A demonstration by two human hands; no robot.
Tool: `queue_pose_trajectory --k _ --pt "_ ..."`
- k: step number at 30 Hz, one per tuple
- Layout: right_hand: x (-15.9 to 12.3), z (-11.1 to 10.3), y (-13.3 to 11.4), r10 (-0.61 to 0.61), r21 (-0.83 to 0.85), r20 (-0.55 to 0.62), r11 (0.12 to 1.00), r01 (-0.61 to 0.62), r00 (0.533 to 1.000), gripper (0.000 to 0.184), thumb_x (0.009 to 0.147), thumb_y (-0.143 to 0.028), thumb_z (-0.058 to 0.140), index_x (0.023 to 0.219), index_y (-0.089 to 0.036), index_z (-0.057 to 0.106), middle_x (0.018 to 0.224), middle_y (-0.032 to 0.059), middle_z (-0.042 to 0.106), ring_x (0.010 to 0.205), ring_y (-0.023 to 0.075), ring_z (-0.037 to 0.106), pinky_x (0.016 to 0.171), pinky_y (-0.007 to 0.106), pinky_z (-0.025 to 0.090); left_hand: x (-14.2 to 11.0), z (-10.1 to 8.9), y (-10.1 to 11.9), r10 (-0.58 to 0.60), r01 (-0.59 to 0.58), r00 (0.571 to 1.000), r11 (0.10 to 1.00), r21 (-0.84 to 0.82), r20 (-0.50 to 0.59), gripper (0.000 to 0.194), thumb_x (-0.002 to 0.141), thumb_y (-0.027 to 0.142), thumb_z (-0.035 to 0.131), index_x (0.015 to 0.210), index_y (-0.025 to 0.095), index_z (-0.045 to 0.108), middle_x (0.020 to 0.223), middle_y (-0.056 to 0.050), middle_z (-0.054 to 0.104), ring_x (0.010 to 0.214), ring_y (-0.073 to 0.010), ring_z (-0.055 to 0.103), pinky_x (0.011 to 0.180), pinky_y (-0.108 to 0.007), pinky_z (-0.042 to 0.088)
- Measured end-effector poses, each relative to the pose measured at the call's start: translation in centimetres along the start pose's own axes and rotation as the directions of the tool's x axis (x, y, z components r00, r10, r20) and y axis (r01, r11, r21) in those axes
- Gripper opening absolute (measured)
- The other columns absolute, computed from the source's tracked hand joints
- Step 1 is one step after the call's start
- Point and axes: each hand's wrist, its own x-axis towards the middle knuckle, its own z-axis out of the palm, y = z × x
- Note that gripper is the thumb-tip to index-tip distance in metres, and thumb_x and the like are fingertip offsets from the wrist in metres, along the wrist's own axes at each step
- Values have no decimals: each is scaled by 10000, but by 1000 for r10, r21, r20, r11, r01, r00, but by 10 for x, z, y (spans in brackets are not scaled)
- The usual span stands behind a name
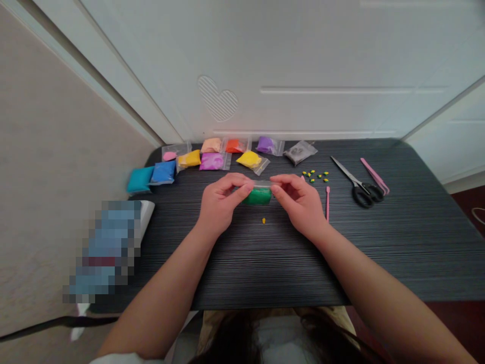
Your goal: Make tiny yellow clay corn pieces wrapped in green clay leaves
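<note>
Between my two hands is a small clear zip bag of green modelling clay (259,196), held over the middle of the dark table. My left hand (223,199) pinches the upper left corner of the bag with thumb and fingers. At its upper right corner, the thumb and fingers of my right hand (299,199) are closed on the plastic. A tiny orange-yellow piece of clay (263,221) lies on the table just below the bag. Several little green-and-yellow pieces (312,174) are scattered beyond my right hand, and a thin pink tool (328,202) lies beside that hand.
Bags of coloured clay line the back, among them a purple bag (265,145), a yellow bag (250,159) and a blue bag (163,172). Black-handled scissors (356,184) and pink tweezers (374,175) lie at the right. A blurred-out packet (109,247) is at the left edge.
</note>
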Motion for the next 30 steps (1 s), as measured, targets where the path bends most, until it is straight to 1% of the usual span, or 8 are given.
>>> queue_pose_trajectory --k 4,6,8,11,15,18,24,30 --pt "0 -1 0 36 37 22 999 -37 999 126 808 -300 516 812 -199 592 786 8 586 727 124 533 669 275 439 -2 2 -4 -117 118 993 989 -91 20 81 739 253 595 770 179 611 794 -17 614 764 -135 576 715 -275 475" --pt "0 -1 0 54 55 9 997 -54 999 123 809 -298 515 799 -199 586 775 6 584 718 122 530 658 272 436 -3 4 -5 -187 198 978 972 -127 94 161 737 276 595 875 194 591 832 -21 618 758 -136 582 689 -269 484" --pt "0 -1 -1 74 73 -1 995 -73 997 113 808 -293 518 802 -199 582 771 6 581 711 120 528 650 269 436 -4 5 -5 -221 250 957 956 -151 187 276 704 285 631 958 203 561 865 -24 625 772 -143 589 682 -269 493" --pt "-1 0 -1 92 93 -21 992 -90 996 103 803 -288 524 805 -199 576 766 8 577 704 119 530 645 267 444 -5 7 -2 -266 300 921 950 -84 286 313 667 302 662 943 185 573 851 -28 633 752 -150 593 673 -275 502" --pt "-1 1 -1 109 130 -33 986 -104 993 104 801 -292 525 815 -199 570 769 4 571 707 116 534 652 263 453 -5 8 2 -372 386 864 922 27 339 266 710 360 607 876 153 598 760 -24 621 603 -123 562 567 -260 495" --pt "-1 -1 0 106 173 -7 979 -104 994 98 799 -286 527 821 -203 572 782 0 570 719 115 530 668 265 448 -3 6 5 -381 393 856 919 37 351 255 710 363 606 845 146 603 728 -15 614 585 -112 545 547 -237 477" --pt "2 -5 1 78 118 86 989 -88 993 102 774 -284 555 785 -202 615 763 -1 557 710 119 509 664 273 426 -4 4 8 -391 383 842 918 100 371 241 696 372 617 796 153 608 646 17 583 529 -91 508 500 -203 435" --pt "3 -6 0 153 274 157 942 -192 976 99 770 -287 557 774 -193 587 759 -13 532 709 107 502 668 260 420 -5 5 8 -404 391 833 913 114 379 251 693 388 612 767 150 592 645 10 587 507 -95 509 479 -208 430"
